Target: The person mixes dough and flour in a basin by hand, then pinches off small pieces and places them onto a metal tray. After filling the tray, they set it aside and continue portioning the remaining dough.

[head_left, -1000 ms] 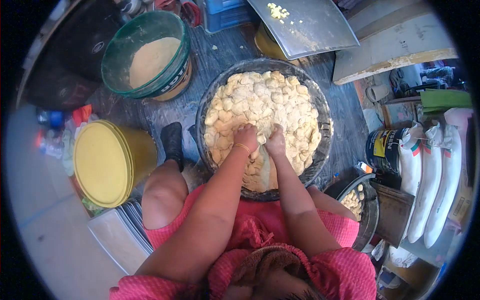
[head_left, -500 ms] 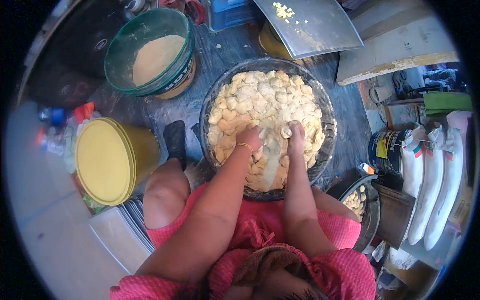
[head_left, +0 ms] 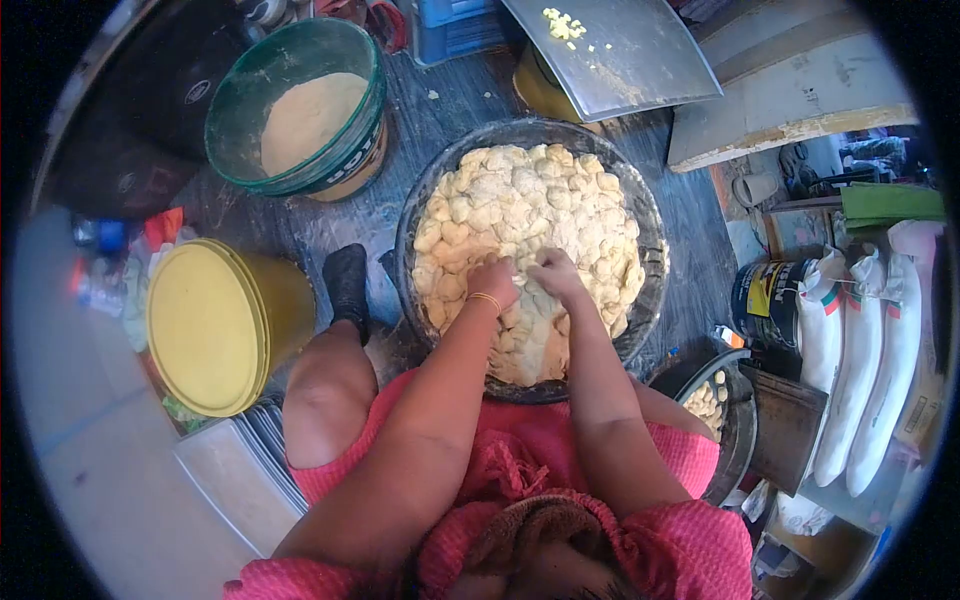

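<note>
You are in what looks like a small, improvised food-making room, for a black tub (head_left: pixel 655 265) heaped with floury dough lumps (head_left: pixel 560 190) sits just in front of your lap, and a green bucket (head_left: pixel 292 58) of pale powder (head_left: pixel 312 120) stands near it on the dark, streaked floor (head_left: pixel 692 205). Around you are a yellow lidded bucket (head_left: pixel 200 325), a stack of flat trays (head_left: pixel 240 480), a tilted metal sheet (head_left: pixel 645 72) bearing pale yellow bits, and long white packages (head_left: pixel 868 370). The mixed clutter at the edges looks homely (whether this is a house or a little bakery, you cannot tell).
</note>
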`<state>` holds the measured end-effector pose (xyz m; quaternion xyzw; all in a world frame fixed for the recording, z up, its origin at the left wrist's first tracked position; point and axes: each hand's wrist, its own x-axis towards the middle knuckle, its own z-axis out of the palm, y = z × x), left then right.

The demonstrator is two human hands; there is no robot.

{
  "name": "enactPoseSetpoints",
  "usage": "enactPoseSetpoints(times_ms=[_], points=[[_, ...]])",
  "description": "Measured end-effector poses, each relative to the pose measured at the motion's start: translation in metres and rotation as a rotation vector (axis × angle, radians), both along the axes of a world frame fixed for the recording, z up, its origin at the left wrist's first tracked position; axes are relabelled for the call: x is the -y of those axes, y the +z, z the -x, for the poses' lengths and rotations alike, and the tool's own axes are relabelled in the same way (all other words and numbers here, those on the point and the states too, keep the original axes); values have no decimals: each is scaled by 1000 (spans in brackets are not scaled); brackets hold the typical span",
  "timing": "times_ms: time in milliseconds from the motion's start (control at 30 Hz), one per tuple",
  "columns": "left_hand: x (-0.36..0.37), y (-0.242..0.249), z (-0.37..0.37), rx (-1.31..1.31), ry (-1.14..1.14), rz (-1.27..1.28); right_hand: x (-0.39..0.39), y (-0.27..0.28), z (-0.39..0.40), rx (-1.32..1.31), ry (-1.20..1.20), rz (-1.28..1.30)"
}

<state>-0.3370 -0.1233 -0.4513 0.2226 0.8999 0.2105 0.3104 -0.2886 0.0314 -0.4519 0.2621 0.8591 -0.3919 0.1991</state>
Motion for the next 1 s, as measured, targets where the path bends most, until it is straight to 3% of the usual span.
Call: enactPoseSetpoints(times_ms=[33,100,133,200,233,300,367,400,433,500,533,567,633,700,767,833,900,967,1000], points=[[2,5,2,1,1,0,-8,-1,-12,1,1,0],[8,11,7,279,339,-246,-16,0,-41,-232,-506,562],[9,6,10,280,342,-245,-21,1,-45,-231,-504,563],[11,-3,18,177,707,-621,-25,0,-52,-159,-694,223],[14,-2,21,179,704,-620,-16,9,-49,-159,-698,223],[20,1,26,230,630,-571,5,22,-36,-414,-200,-675],[21,-3,25,280,578,-593,22,7,-26,-589,-38,-248],[21,-4,21,202,537,-567,40,10,-24,-413,22,-110],[21,-4,19,122,493,-540,48,2,-21,-279,217,-196],[18,1,12,49,456,-431,55,0,-28,-83,384,-431],[18,6,8,-24,421,-321,56,3,-34,-81,379,-431],[20,10,4,-23,417,-320,54,8,-40,-158,329,-429],[28,26,-5,-97,81,-148,46,15,-50,-237,276,-427],[32,24,-15,-72,-64,-79,32,21,-54,48,-41,-103],[39,28,-24,-7,-222,-65,7,8,-72,32,-315,249],[39,39,-15,82,-276,-38,-1,20,-89,-222,-707,603],[36,37,-1,166,-324,-17,-5,31,-98,-315,-714,472],[35,20,8,433,-65,-205,-17,16,-109,-412,-709,340],[39,15,0,269,107,-315,-30,-27,-121,-398,-769,195]])
